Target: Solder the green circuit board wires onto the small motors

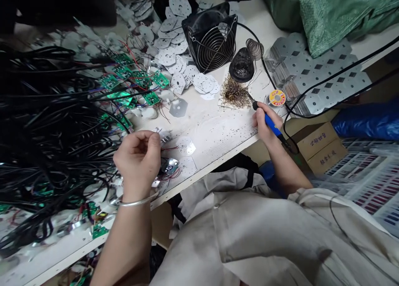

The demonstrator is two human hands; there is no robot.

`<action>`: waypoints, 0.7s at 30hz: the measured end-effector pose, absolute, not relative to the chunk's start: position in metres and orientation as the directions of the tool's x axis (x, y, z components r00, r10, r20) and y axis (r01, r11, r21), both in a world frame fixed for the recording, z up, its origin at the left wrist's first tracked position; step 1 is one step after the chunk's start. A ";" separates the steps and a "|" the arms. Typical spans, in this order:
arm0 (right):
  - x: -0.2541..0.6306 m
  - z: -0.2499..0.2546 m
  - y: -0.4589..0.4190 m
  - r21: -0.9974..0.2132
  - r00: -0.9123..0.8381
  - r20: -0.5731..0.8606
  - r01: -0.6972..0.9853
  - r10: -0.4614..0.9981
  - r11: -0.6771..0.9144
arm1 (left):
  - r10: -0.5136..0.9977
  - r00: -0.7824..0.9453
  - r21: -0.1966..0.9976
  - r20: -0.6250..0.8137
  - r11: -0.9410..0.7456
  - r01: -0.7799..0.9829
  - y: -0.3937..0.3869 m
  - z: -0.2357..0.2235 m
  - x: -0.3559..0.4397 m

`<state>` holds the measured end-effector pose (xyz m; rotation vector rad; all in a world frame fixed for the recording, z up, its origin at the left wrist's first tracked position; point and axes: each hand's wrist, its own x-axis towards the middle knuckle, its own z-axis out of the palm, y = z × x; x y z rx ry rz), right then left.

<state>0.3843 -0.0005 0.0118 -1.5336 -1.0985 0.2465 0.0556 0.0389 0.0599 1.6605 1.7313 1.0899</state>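
Note:
My right hand (264,120) is wrapped around a blue-handled soldering iron (272,124). The iron's tip is at a solder-spattered pad (235,94) strewn with brown bits. Just beyond my right hand lies a yellow-labelled solder spool (277,98). My left hand (139,157) is closed over the left part of the bench, beside the black cables, with thumb and fingers pinched together. Whatever may be between them is hidden. Next to it are a small metal part (165,136), a white plate (186,146) and a dark piece with red wires (170,165).
A black fan (212,43) with a wire guard stands at the back, beside the iron's stand (241,65). Black cables (62,128) and green circuit boards (123,98) heap up on the left. Stacked metal plates (318,74) and a green sack (327,16) occupy the right.

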 end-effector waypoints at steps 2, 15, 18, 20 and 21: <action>0.384 0.012 0.000 -0.854 0.534 0.406 0.510 0.742 0.101 | 0.974 -0.084 0.774 0.211 -0.114 0.623 0.040 0.061 0.054; 0.353 0.025 -0.018 -0.943 0.572 0.329 0.245 0.751 0.226 | 0.947 0.245 0.499 0.207 -0.318 0.806 0.007 0.050 0.063; 0.318 0.032 -0.035 -0.975 0.424 0.223 0.111 0.878 0.194 | 0.956 0.235 0.481 0.175 -0.291 0.827 0.000 0.036 0.060; 0.297 0.032 -0.045 -0.990 0.278 0.128 0.098 0.952 0.105 | 0.959 0.230 0.461 0.168 -0.283 0.841 -0.003 0.031 0.059; 0.290 0.032 -0.048 -0.991 0.216 0.094 0.115 0.972 0.070 | 0.959 0.234 0.456 0.161 -0.282 0.844 -0.003 0.030 0.058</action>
